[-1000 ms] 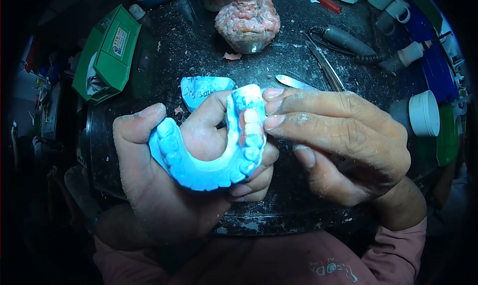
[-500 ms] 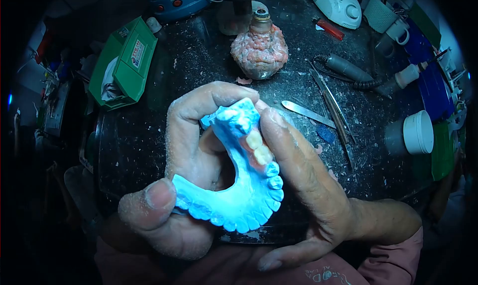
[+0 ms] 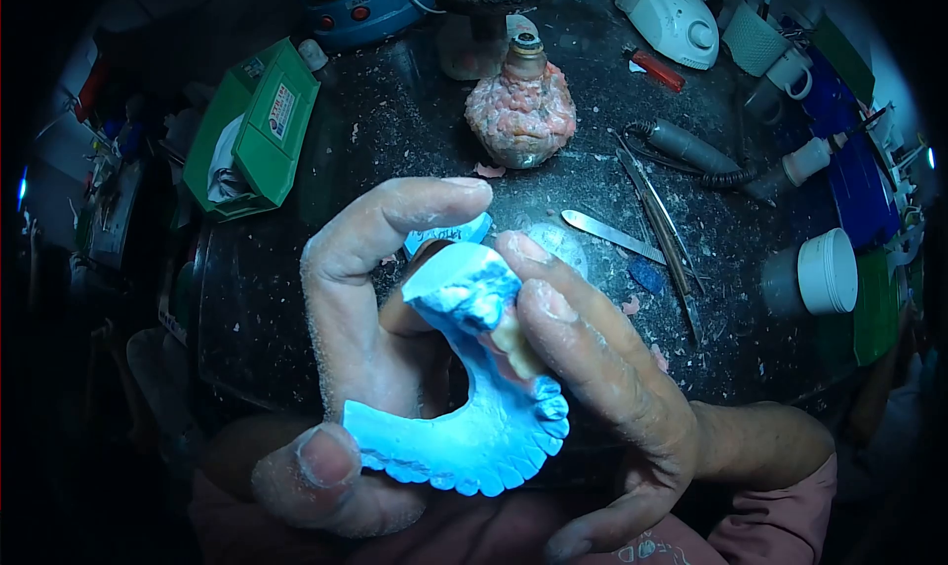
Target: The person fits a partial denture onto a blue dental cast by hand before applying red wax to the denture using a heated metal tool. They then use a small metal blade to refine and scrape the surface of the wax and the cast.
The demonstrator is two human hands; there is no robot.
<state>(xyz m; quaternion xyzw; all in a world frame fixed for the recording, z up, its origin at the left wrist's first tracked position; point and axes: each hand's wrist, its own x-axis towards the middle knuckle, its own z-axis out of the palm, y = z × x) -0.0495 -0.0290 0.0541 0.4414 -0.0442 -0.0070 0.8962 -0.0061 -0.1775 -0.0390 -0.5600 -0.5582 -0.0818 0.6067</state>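
A blue dental cast [image 3: 464, 407], horseshoe-shaped with a row of teeth, is held up over the bench, its back end tilted toward me. Two pale teeth on a pink base [image 3: 512, 346] sit in its right side, partly covered by fingers. My left hand [image 3: 346, 328] is closed around the cast, thumb on the left end, other fingers behind and beneath. My right hand [image 3: 617, 387] has its fingers stretched out, two fingertips touching the cast beside the pale teeth, thumb apart below. Behind the cast shows another blue piece [image 3: 459, 234] with handwriting, mostly hidden.
On the dark bench [image 3: 395, 101] stand a wax-crusted burner [image 3: 521, 116] and a green bin [image 3: 281, 130]. To the right lie metal instruments [image 3: 660, 234], a spatula [image 3: 607, 231], a handpiece [image 3: 691, 148], a red lighter [image 3: 660, 71] and a white cup [image 3: 828, 272].
The cast has tipped so that its back end faces me more, and has moved slightly lower. My left index finger has lifted off its top end; my right fingertips now partly cover the pale teeth.
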